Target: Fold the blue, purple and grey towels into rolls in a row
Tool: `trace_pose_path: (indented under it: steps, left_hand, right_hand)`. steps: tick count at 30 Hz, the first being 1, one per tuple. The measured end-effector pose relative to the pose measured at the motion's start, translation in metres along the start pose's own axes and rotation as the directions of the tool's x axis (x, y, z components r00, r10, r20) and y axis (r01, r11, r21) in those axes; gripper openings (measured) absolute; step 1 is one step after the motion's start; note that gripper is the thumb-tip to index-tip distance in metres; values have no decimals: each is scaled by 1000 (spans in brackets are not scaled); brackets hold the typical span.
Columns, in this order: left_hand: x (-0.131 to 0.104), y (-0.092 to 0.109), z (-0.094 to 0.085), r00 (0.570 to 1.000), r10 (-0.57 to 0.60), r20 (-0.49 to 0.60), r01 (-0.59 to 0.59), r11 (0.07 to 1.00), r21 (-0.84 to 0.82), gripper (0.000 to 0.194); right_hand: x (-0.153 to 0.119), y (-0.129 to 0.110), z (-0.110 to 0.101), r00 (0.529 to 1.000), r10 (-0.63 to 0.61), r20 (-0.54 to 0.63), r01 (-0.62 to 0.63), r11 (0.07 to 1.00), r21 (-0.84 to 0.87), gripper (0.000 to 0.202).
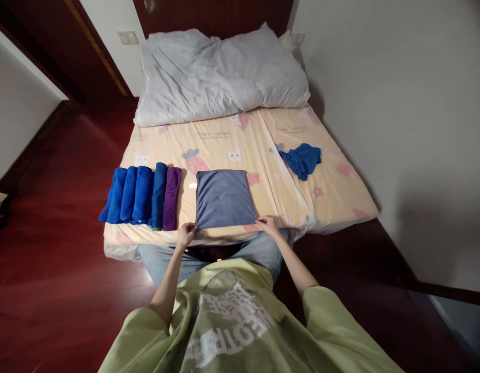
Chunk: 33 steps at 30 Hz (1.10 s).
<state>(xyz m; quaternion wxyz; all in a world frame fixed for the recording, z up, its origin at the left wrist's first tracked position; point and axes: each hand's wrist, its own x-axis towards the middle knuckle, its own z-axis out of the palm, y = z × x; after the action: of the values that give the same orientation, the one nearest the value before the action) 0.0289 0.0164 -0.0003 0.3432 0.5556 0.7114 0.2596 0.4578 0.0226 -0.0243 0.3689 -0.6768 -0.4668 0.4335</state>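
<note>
A grey towel (pixel 226 199) lies flat in a near-square on the bed in front of me. My left hand (pixel 187 234) pinches its near left corner. At the near right corner, my right hand (pixel 267 226) has thumb and fingers closed on the cloth. A white tag (pixel 192 185) sticks out from the towel's left edge. To the left, several rolled blue towels (pixel 143 194) stand side by side in a row, and a purple rolled towel (pixel 172 199) ends that row nearest the grey one.
A crumpled blue cloth (pixel 302 160) lies on the right side of the bed. The yellow patterned bed sheet (pixel 216 147) has a pale strip running down its right part. A large white quilt (pixel 224 77) is heaped at the headboard (pixel 212 18). A wall (pixel 379 103) stands on the right.
</note>
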Motion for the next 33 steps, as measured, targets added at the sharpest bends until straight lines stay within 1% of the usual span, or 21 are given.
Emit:
trace_pose_path:
  steps: [3,6,8,10,14,18,21,22,23,25,26,27,28,30,32,33]
  left_hand:
    - [-2,-2,-1,1000,19,-10,-19,999,42,19]
    - [-2,-3,-1,1000,2,9,-2,1000,0,21]
    - [-1,-3,-3,1000,3,30,-3,1000,0,21]
    - [-1,-2,-4,998,38,52,-41,997,61,19]
    - [-6,0,-5,991,113,76,-129,955,267,12]
    - [-11,-1,-1,993,105,56,-119,918,379,15]
    - [-8,-2,0,995,61,73,-85,913,400,15]
    - [-5,-1,-1,996,44,74,-70,915,397,17]
    - [0,0,-3,997,34,68,-58,920,387,18]
    - [15,7,-7,998,47,34,-56,935,350,22]
    - [25,12,-9,997,71,16,-72,943,326,24]
    - [37,18,-11,995,100,3,-97,949,300,25]
    - [50,25,-13,992,127,-6,-120,953,277,25]
    - [77,41,-14,987,160,-25,-149,959,240,23]
    - [104,56,-12,985,164,-48,-149,961,235,22]
    - [117,62,-10,985,162,-58,-143,959,246,21]
  right_hand:
    - [-3,2,-4,999,19,32,-20,1000,15,43]
    - [-5,2,-8,995,71,69,-74,996,44,48]
    - [-5,2,-10,990,101,98,-103,995,7,46]
    - [-5,1,-12,989,89,114,-82,994,-68,40]
    - [-1,1,-11,993,31,112,-6,976,-217,24]
    - [2,3,-9,994,33,108,-2,961,-276,15]
    - [4,0,-9,992,53,112,-16,949,-314,10]
    - [5,-3,-8,995,52,90,-18,941,-337,10]
    - [5,-7,-7,998,31,48,-11,929,-370,12]
    - [5,-21,0,994,-77,-82,31,889,-457,28]
    - [4,-29,7,978,-154,-141,63,861,-504,36]
    - [4,-37,16,957,-232,-176,102,832,-545,42]
    - [3,-45,27,939,-295,-178,144,805,-575,46]
    - [0,-57,53,923,-364,-127,217,762,-610,51]
    - [-3,-61,78,924,-378,-61,260,737,-624,53]
    - [-4,-60,88,927,-373,-47,263,733,-628,54]
